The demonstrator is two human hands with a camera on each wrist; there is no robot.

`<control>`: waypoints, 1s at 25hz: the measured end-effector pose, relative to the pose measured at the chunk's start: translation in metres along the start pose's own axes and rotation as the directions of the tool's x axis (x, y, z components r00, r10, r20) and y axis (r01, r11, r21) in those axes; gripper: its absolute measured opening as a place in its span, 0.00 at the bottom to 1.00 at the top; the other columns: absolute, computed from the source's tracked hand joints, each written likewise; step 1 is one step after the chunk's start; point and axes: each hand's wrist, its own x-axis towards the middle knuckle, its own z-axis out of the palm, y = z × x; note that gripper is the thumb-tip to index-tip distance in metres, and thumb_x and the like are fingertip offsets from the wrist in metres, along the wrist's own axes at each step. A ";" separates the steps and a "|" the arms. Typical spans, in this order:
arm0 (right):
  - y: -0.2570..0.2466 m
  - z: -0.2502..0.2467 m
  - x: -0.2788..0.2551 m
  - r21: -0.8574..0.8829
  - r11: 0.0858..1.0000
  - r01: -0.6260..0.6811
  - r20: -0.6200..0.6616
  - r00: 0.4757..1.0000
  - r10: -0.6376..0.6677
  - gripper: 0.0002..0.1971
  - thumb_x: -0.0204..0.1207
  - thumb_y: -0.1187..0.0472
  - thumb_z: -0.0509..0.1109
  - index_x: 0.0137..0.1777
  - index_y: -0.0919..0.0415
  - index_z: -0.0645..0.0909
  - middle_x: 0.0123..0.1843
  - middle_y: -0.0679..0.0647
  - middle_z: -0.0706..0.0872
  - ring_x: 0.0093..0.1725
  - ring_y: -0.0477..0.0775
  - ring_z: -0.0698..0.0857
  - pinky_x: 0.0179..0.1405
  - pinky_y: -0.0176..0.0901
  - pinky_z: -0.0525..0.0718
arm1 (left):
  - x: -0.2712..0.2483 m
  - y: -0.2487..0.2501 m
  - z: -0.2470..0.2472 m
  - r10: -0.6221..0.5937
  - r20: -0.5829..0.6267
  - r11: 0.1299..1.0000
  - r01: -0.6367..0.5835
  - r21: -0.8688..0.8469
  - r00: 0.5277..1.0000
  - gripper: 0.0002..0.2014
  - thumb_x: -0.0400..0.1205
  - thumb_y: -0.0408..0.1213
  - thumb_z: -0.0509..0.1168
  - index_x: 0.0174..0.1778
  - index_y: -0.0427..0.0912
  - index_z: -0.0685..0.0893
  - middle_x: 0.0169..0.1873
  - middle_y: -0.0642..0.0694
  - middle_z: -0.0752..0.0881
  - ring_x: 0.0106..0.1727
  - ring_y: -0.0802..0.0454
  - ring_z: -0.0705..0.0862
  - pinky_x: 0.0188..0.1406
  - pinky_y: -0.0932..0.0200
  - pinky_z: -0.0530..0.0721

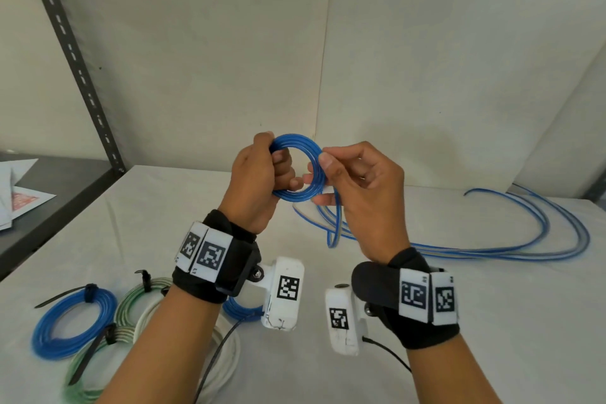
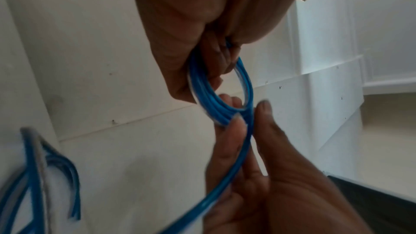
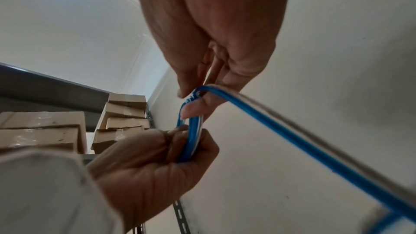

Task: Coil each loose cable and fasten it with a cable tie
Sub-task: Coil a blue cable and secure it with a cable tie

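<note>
Both hands hold the blue cable [image 3: 191, 140] coil: right hand [image 3: 216, 42] pinching above, left hand [image 3: 146, 166] gripping below.

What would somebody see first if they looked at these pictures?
First, the bright blue cable wound into a ring, held up over the middle of the white table. The left hand grips the ring's left side and the right hand pinches its right side. Its loose end trails in long loops across the table to the right, and already tied coils lie at the near left.
</note>
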 end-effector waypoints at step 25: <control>-0.002 -0.022 0.007 -0.058 0.997 -0.050 0.006 0.999 0.051 0.07 0.83 0.65 0.71 0.59 0.60 0.83 0.44 0.59 0.94 0.44 0.60 0.93 0.25 0.41 0.86 | 0.001 0.001 -0.008 -0.015 0.230 0.976 -0.036 0.216 0.973 0.23 0.91 0.50 0.52 0.32 0.43 0.70 0.23 0.51 0.62 0.22 0.56 0.66 0.37 0.58 0.84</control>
